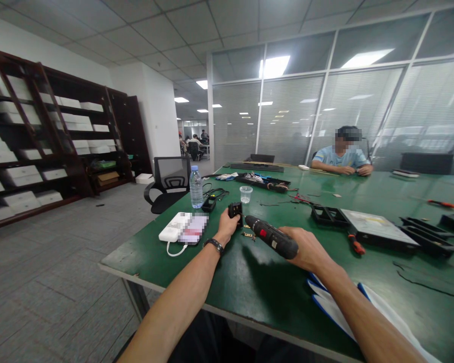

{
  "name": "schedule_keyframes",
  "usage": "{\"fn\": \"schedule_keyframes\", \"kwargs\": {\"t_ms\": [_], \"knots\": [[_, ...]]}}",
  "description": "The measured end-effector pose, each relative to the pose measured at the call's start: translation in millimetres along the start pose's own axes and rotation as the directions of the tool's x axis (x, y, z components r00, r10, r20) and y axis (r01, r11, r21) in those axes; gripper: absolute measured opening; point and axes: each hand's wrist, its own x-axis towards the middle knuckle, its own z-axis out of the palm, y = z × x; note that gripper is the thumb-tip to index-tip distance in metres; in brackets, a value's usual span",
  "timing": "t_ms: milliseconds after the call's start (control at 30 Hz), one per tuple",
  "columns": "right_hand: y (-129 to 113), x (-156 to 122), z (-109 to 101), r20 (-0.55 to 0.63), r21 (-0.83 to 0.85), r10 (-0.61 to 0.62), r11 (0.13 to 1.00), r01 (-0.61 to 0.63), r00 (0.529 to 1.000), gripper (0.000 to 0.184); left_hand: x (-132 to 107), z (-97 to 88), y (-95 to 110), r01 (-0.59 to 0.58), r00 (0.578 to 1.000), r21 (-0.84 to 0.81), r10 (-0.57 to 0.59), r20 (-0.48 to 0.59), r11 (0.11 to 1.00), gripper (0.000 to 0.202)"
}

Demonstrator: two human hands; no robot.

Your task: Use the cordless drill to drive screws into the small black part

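Observation:
In my left hand [227, 225] is a small black plastic housing [235, 209], stood up off the green table with the fingers closed around it. My right hand [306, 247] grips a black cordless screwdriver [271, 237] with a red mark on its body. The tool's tip points left at the housing, close to its face; whether it touches I cannot tell. Small brass-coloured metal parts [248, 235] lie on the table just below the tip. A clear plastic cup [245, 194] stands a little behind the housing.
A water bottle [196, 187], a white power bank [174, 227] cabled to a phone, and a black tray of parts [263, 182] are on the table [227, 282]. To the right lie a flat metal-topped unit [378, 228], pliers [356, 244] and gloves [336, 307]. Across sits another person [340, 154].

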Motion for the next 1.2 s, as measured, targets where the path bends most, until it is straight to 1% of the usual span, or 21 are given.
{"fn": "schedule_keyframes", "kwargs": {"t_ms": [200, 367, 500, 700, 967, 1200], "knots": [[-1.5, -1.0, -1.7, 0.006, 0.009, 0.008, 1.0, -0.008, 1.0, 0.011, -3.0, 0.4, 5.9, 0.019, 1.0, -0.003, -0.019, -0.007, 1.0, 0.035], [-1.5, -0.4, -1.7, 0.002, 0.005, 0.007, 1.0, -0.007, 1.0, 0.01, -8.4, 0.9, 14.5, 0.018, 0.999, -0.002, -0.018, -0.044, 1.0, 0.036], [-0.2, -0.2, -0.2, -0.002, 0.001, 0.0, 1.0, 0.0, 1.0, 0.01, -10.7, 1.2, 18.1, 0.014, 0.999, 0.001, -0.014, -0.037, 1.0, 0.035], [-0.4, -0.5, -0.4, -0.009, -0.005, -0.006, 1.0, 0.006, 1.0, 0.01, -8.3, 1.0, 15.6, 0.022, 0.999, 0.02, -0.021, -0.042, 1.0, 0.035], [0.9, -0.4, 0.5, -0.006, -0.001, 0.0, 1.0, 0.0, 1.0, 0.015, -2.0, 0.4, 5.2, 0.013, 1.0, 0.027, -0.013, -0.003, 1.0, 0.035], [-1.3, -1.3, -1.1, 0.004, -0.005, -0.003, 1.0, 0.003, 1.0, 0.011, -4.8, 1.0, 8.9, 0.035, 0.999, -0.012, -0.035, 0.0, 0.999, 0.035]]}}
